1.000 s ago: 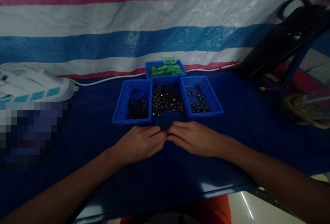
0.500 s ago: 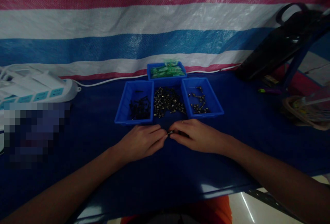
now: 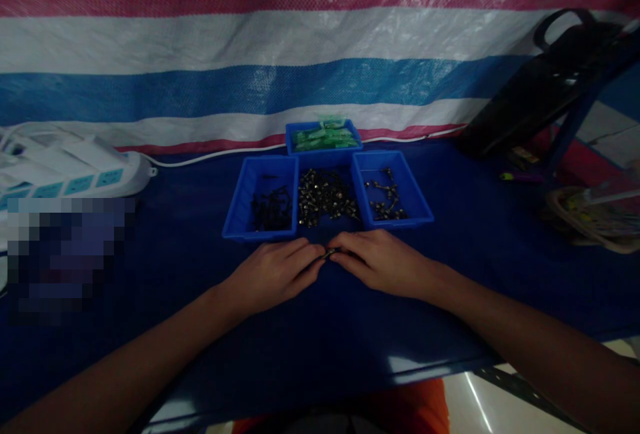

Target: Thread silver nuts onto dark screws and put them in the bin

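My left hand and my right hand meet fingertip to fingertip over the table. Pinched between them is a small metal part, mostly covered by the fingers and too small to name. Just beyond the hands lies a loose pile of small metal parts. The left blue tray holds dark, thin pieces. In the right blue tray are several shiny metal pieces.
Behind the pile, a smaller blue tray holds green packets. A white power strip lies at left, its cable running along the back. At right stand a black bottle and a basket; a purple pen-like item lies nearby.
Both hands stay nearly in place. The right fingertips have shifted slightly up, and the small metal part between the hands shows at a changed angle.
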`<state>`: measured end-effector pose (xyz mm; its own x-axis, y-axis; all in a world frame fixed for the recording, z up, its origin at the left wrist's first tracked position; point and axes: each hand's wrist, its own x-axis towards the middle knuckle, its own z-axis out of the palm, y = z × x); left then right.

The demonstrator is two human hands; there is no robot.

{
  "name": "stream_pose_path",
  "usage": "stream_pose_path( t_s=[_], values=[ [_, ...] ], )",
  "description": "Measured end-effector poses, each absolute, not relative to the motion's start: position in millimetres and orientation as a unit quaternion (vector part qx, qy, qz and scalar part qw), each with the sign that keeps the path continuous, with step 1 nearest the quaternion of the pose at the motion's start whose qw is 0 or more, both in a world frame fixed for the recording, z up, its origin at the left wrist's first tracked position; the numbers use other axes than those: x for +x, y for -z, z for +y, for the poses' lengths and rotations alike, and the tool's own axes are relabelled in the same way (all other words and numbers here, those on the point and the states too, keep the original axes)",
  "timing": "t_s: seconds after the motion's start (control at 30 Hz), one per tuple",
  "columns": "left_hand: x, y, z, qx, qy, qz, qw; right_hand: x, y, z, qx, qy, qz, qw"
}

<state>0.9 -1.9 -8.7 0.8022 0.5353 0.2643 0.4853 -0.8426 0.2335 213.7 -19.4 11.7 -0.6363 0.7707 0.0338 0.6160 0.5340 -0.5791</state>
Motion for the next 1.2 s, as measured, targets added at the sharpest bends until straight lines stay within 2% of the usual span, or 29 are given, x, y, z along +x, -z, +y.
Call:
stream_pose_path(
  t_s=[0.23, 0.47, 0.57, 1.2],
  values=[
    [1.6, 8.5, -1.6, 0.948, -0.170, 0.262, 0.061, 211.9, -11.8, -20.5, -0.409, -0.234, -0.873, 0.124],
    [-1.5, 9.3, -3.2, 0.949, -0.212, 0.232, 0.017, 212.5, -20.1, -19.7, -0.352, -0.414, -0.825, 0.157],
    [-1.9, 9.1, -2.8, 0.951, -0.216, 0.220, 0.010, 213.5, -20.7, -18.6, -0.353, -0.444, -0.809, 0.154],
    [-2.5, 3.6, -3.0, 0.950, -0.239, 0.196, 0.034, 211.0, -17.6, -20.8, -0.363, -0.442, -0.805, 0.157]
  ],
)
